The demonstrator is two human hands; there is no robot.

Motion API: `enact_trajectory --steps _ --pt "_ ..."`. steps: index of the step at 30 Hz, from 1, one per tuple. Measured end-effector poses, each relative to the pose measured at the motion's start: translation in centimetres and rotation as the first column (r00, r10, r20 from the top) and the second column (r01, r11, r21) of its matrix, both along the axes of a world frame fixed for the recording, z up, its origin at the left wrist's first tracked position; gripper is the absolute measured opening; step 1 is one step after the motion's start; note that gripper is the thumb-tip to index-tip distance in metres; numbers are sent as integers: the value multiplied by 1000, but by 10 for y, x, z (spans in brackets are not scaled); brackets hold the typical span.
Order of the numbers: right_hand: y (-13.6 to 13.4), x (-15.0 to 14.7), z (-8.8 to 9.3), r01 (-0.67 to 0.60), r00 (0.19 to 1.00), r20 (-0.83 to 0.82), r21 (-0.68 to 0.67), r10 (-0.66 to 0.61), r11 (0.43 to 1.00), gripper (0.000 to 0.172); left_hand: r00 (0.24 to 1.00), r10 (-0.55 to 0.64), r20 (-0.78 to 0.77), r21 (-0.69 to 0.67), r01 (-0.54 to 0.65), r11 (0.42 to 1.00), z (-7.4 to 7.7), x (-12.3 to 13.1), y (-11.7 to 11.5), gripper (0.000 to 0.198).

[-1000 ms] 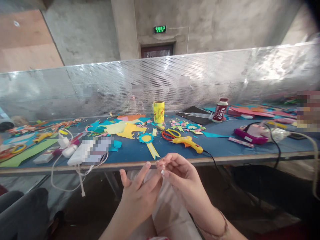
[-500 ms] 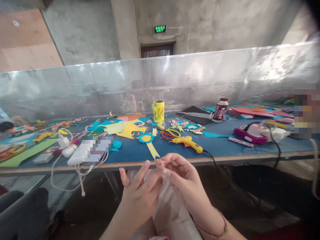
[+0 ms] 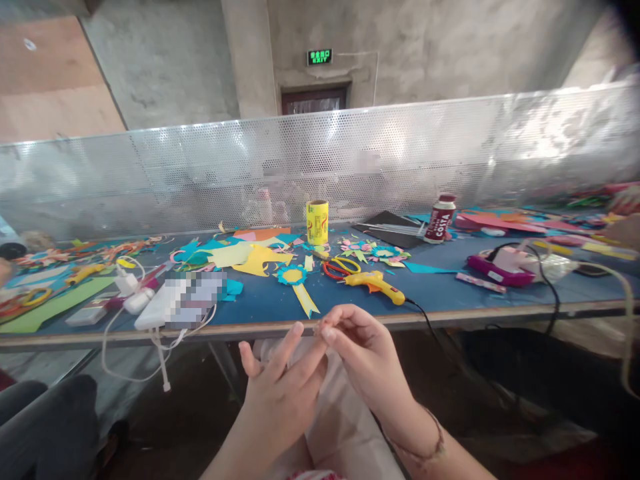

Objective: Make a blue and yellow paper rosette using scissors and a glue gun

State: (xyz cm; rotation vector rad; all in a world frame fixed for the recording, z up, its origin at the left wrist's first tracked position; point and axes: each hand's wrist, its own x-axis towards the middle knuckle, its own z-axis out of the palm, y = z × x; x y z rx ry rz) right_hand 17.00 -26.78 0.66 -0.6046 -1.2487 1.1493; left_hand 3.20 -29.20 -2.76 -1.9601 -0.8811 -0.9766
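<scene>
Above my lap, just off the table's front edge, my two hands meet. My left hand (image 3: pixel 280 387) has its fingers spread, with the fingertips farthest right touching my other hand. My right hand (image 3: pixel 367 357) is closed in a pinch at those left fingertips; anything small between them is hidden. Beyond the hands lies a paper rosette (image 3: pixel 291 275), blue with a yellow centre and a yellow tail strip (image 3: pixel 304 300). To its right are a yellow glue gun (image 3: pixel 376 287) and scissors with red and yellow handles (image 3: pixel 343 268).
A yellow tape roll (image 3: pixel 317 223) and a brown bottle (image 3: pixel 441 220) stand toward the back. A white power bank (image 3: pixel 155 310) with cables is at the left edge. A purple power strip (image 3: pixel 503 272) lies right. Paper scraps (image 3: pixel 260 260) cover much of the table. Another person's hand (image 3: pixel 627 200) shows far right.
My right fingers have closed tighter round the left fingertips. At the far right, another person's hands have come into sight over the papers.
</scene>
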Motion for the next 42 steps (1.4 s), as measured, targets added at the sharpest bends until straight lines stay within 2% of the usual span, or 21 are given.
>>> enact_trajectory --steps 3,5,7,11,28,35,39,42 --pt "-2 9 8 79 976 185 197 -116 977 9 1000 -2 10 -8 3 1000 0 -3 -1 22" --pt "-4 16 14 105 927 297 384 -231 917 10 1000 -7 13 -6 7 1000 1 -4 -2 20" --pt "-7 21 18 78 874 367 542 -318 837 14 1000 -12 11 2 12 1000 1 -5 -3 19" --pt "-9 28 17 13 809 417 692 -415 722 26 1000 -23 9 7 22 1000 2 -6 -6 19" --pt "-13 33 4 -95 692 455 827 -560 554 46 996 -19 86 11 18 1000 7 -2 -12 18" --pt "-12 36 2 -144 638 492 832 -592 536 45 999 -14 48 4 14 1000 8 -3 -13 14" --pt "-11 35 4 -123 658 476 833 -584 540 44 996 -41 75 10 40 999 9 -1 -13 15" --pt "-12 34 5 -90 694 463 815 -551 573 42 996 -52 78 7 51 999 9 0 -13 17"
